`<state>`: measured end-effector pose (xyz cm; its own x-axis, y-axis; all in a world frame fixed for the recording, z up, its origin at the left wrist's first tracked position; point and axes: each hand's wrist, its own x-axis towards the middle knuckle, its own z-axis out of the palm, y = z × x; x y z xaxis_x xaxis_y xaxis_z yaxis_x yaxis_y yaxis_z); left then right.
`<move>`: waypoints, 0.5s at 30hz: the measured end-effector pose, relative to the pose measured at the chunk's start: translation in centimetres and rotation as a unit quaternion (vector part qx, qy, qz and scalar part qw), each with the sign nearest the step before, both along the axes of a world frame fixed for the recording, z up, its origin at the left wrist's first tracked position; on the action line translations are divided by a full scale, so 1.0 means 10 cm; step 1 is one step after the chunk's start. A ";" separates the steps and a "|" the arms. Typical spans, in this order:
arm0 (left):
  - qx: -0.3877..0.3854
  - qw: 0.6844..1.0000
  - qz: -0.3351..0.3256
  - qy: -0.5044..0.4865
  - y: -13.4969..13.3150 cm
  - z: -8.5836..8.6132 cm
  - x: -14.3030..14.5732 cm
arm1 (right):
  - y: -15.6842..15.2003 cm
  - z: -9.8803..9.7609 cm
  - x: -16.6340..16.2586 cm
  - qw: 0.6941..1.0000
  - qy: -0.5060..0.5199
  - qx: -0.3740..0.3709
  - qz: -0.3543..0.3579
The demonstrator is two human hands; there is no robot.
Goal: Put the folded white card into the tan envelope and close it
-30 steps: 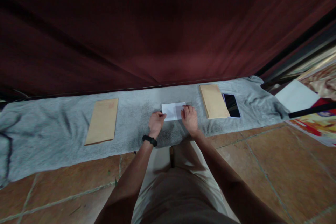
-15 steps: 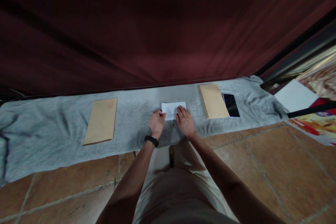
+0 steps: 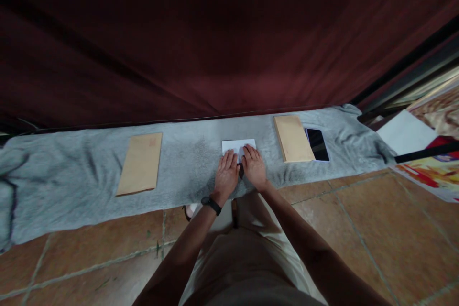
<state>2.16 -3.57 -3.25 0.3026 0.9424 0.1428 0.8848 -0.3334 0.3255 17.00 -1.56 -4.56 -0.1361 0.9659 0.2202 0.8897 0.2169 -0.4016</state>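
A folded white paper (image 3: 238, 145) lies on a grey cloth (image 3: 186, 158) spread over the floor. My left hand (image 3: 226, 176), with a black watch on its wrist, rests flat on the paper's near left part. Beside it my right hand (image 3: 254, 168) lies flat on the near right part. Both hands press down with fingers stretched out, almost touching each other. They hide the paper's near edge.
A brown envelope (image 3: 140, 163) lies on the cloth at the left. Another brown envelope (image 3: 293, 138) lies at the right, with a dark phone (image 3: 317, 144) beside it. A dark red curtain hangs behind. White paper (image 3: 405, 131) and colourful prints lie at the far right on the tiled floor.
My left hand has moved right from the paper's left edge and opened flat onto the paper. My right hand has shifted left, so both hands now lie side by side.
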 end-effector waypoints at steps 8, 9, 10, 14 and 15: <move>-0.003 0.995 -0.058 0.075 -0.05 -0.05 -0.05 | 0.06 0.05 -0.18 0.998 -0.005 -0.023 0.054; -0.002 0.995 -0.066 0.081 -0.05 -0.03 -0.05 | 0.07 0.05 -0.19 0.998 -0.011 -0.028 0.056; -0.001 0.994 -0.072 0.086 -0.05 -0.02 -0.05 | 0.07 0.06 -0.20 0.998 -0.017 -0.033 0.056; 0.007 0.992 -0.081 0.097 -0.07 -0.01 -0.04 | 0.05 0.07 -0.15 0.997 -0.043 -0.042 0.039; 0.009 0.992 -0.079 0.098 -0.07 -0.02 -0.03 | 0.04 0.06 -0.11 0.997 -0.050 -0.041 0.034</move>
